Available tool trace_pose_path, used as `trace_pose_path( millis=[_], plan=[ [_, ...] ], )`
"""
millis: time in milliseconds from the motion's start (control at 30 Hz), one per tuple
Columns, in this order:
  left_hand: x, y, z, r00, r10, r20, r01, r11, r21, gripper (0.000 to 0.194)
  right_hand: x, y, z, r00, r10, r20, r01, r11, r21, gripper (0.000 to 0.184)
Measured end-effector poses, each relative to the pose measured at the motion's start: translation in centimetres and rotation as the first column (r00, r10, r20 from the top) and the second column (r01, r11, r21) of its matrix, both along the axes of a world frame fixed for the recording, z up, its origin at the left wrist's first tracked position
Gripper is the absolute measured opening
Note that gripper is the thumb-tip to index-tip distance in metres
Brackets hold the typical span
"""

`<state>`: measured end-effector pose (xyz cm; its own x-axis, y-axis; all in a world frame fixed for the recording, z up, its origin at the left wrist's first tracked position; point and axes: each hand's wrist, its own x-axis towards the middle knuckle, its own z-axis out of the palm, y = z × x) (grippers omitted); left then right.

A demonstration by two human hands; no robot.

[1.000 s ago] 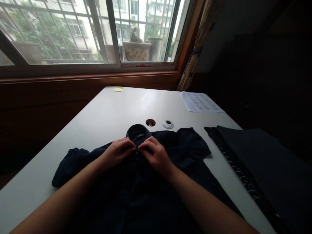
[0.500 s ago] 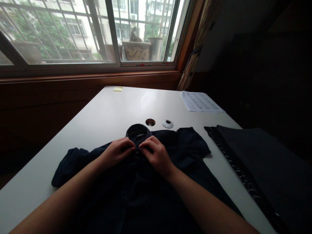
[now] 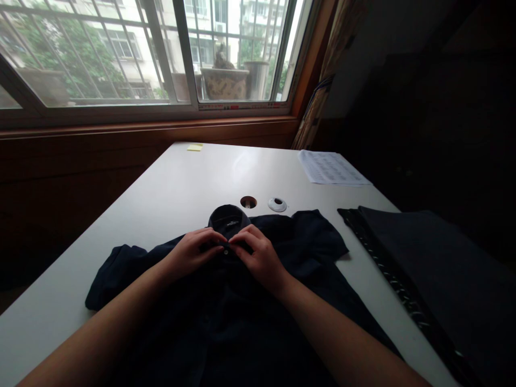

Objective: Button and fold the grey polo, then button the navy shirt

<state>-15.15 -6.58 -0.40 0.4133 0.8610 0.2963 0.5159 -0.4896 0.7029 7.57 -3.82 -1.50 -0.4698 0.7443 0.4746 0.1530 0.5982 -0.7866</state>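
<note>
A dark navy short-sleeved shirt (image 3: 242,317) lies spread, front up, on the white table, with its collar (image 3: 229,213) toward the far side. My left hand (image 3: 200,248) pinches the shirt's front edge just below the collar, thumb and index finger together. Opposite it, my right hand (image 3: 258,252) pinches the other side of the front, and the fingertips of both hands nearly meet. A small pale button (image 3: 226,252) shows right under the fingertips. What exactly lies between the fingers is hidden.
Dark folded cloth (image 3: 439,258) lies along the right side of the white table (image 3: 161,193). Beyond the collar are a round cable hole (image 3: 249,202) and its loose cover (image 3: 277,204). Printed papers (image 3: 334,167) and a yellow sticky note (image 3: 194,147) lie near the far edge, below a window.
My left fingertips have shifted slightly right, closer to my right fingertips at the collar opening. The shirt and everything else stay in place.
</note>
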Motion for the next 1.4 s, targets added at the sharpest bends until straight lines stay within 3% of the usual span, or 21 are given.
trace_pose_path(
  millis=[633,1067,1400],
  plan=[
    [0.11,-0.25,0.17,1.0,-0.015,0.004,0.015,0.999,-0.045,0.03,0.04,-0.08,0.2,1.0,-0.007,0.006,0.007,1.0,0.0,0.016],
    [0.29,-0.27,0.3,0.999,0.03,0.043,-0.025,0.993,-0.114,0.025,0.0,-0.01,0.08,0.999,-0.019,0.046,0.019,1.0,0.004,0.012],
    [0.17,-0.35,-0.39,1.0,0.002,-0.025,-0.006,0.99,-0.14,0.036,-0.03,-0.04,0.19,0.999,-0.01,0.035,0.01,1.0,-0.018,0.013]
  ],
)
